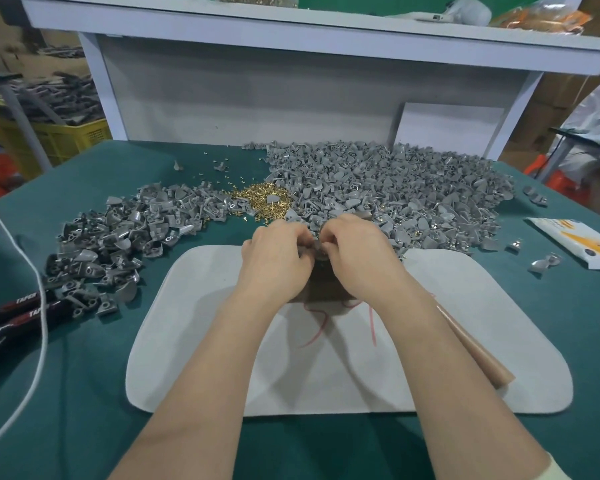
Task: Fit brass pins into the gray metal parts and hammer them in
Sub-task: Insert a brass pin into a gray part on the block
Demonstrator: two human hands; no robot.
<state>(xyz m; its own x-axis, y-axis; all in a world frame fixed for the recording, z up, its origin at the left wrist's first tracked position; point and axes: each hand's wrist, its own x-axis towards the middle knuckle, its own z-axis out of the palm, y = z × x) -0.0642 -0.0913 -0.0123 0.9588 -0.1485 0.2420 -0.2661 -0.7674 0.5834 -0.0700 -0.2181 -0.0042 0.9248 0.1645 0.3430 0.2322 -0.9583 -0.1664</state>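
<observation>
Working over a brown block (pixel 321 284) at the far edge of a white mat (pixel 326 368), on a green table (pixel 84 393). Pinching one gray part (pixel 315 244) between left hand (pixel 278 259) and right hand (pixel 359 252), fingers of both curled tight, tips meeting on it; cannot tell whether holding a pin as well. Just beyond the hands, a small heap of brass pins (pixel 262 199), some strewn about. To its right, a broad pile (pixel 388 181) of gray parts; to its left, a smaller pile (pixel 118 233). Beside the right forearm, at the mat's edge, a wooden handle (pixel 471 344). At far left, black tool grips (pixel 11 317) crossed by a white cord (pixel 40 299). At far right, a white-and-yellow packet (pixel 575 245).
</observation>
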